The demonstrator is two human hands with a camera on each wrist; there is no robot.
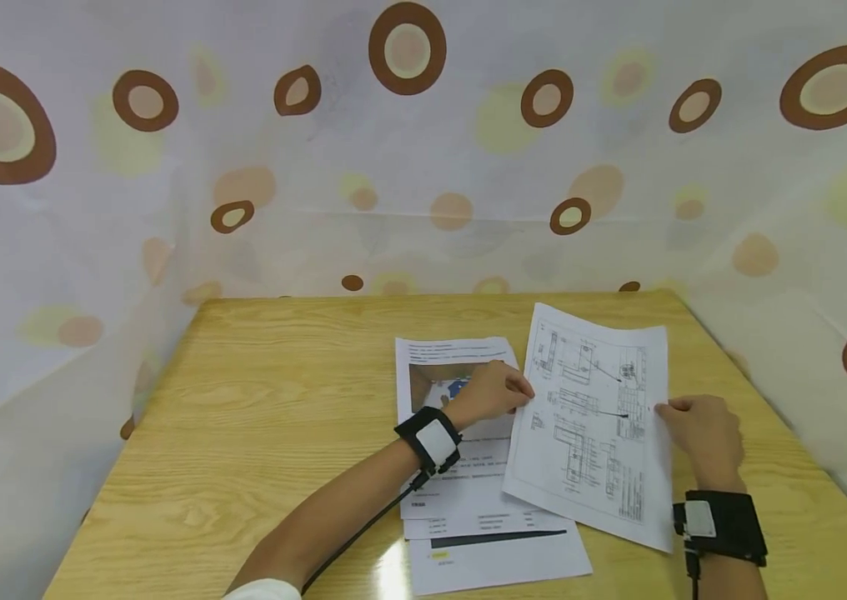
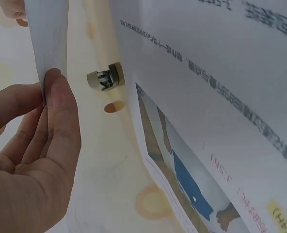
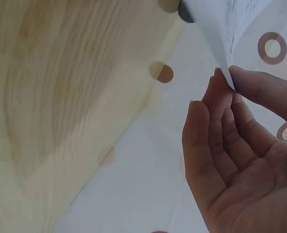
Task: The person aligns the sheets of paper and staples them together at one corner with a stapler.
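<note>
A sheet of paper (image 1: pixel 592 425) printed with technical line drawings is held up between both hands, tilted over the table. My left hand (image 1: pixel 489 392) pinches its left edge between thumb and fingers; the left wrist view shows this hand (image 2: pixel 41 131) with the sheet (image 2: pixel 49 39) seen nearly edge-on. At the opposite edge, my right hand (image 1: pixel 707 437) pinches the paper, and in the right wrist view the thumb and fingertips of that hand (image 3: pixel 240 141) meet on its border. Beneath and left of it lie several overlapping printed sheets (image 1: pixel 461 492), the top one bearing a colour photo (image 1: pixel 431 387).
The sheets rest on a wood-grain table (image 1: pixel 273 400). A pale curtain (image 1: pixel 438 150) with brown ring patterns stands behind the table and along both sides. Each wrist wears a black strap (image 1: pixel 727 525) with a cable.
</note>
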